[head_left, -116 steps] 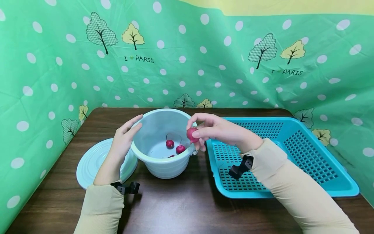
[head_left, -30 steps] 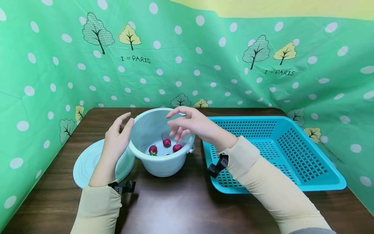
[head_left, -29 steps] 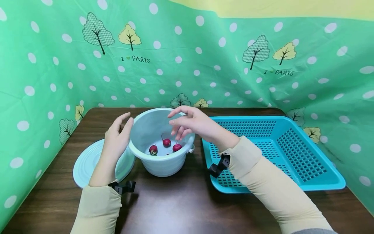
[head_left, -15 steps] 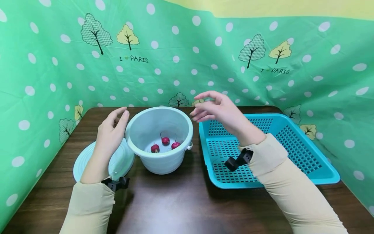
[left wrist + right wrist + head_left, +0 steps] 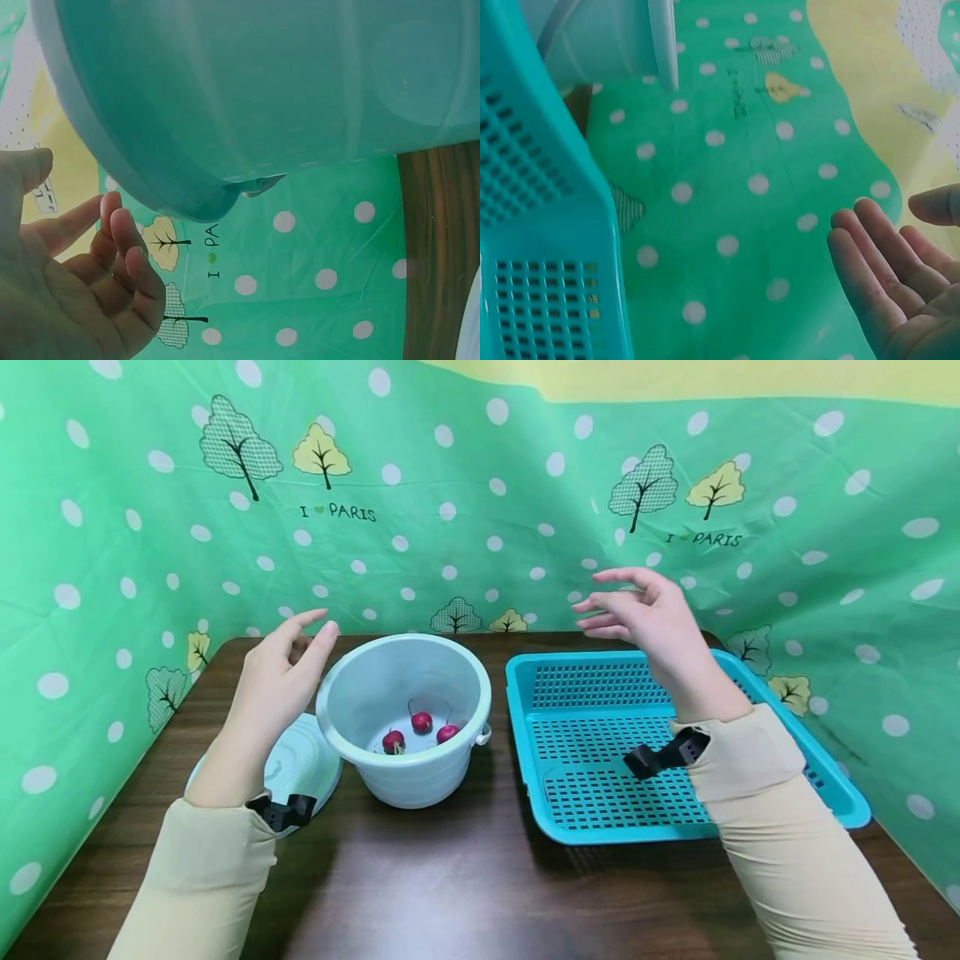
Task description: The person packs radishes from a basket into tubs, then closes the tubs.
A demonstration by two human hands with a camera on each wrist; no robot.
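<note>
Inside the pale blue bucket (image 5: 411, 781) lie three small red radishes with thin roots, one radish (image 5: 422, 722) behind the other two. My left hand (image 5: 272, 681) hovers left of the bucket with loosely bent fingers and nothing in them. In the left wrist view that hand (image 5: 90, 277) is beside the bucket's rim (image 5: 97, 142), apart from it. Above the far side of the turquoise basket (image 5: 585, 835) hangs my right hand (image 5: 648, 618), its fingers relaxed and bare. The right wrist view shows this hand (image 5: 907, 277) well away from the basket's rim.
A round pale blue lid (image 5: 311, 760) lies on the dark wooden table (image 5: 420, 893), partly under my left forearm. The perforated basket stands right of the bucket, with only its mesh floor showing. A green dotted cloth (image 5: 480, 493) hangs behind the table.
Earlier my right hand pinched a radish at the bucket's rim; a second ago it was over the bucket without one. Since then it has moved right and up, above the basket. The left hand rose slightly.
</note>
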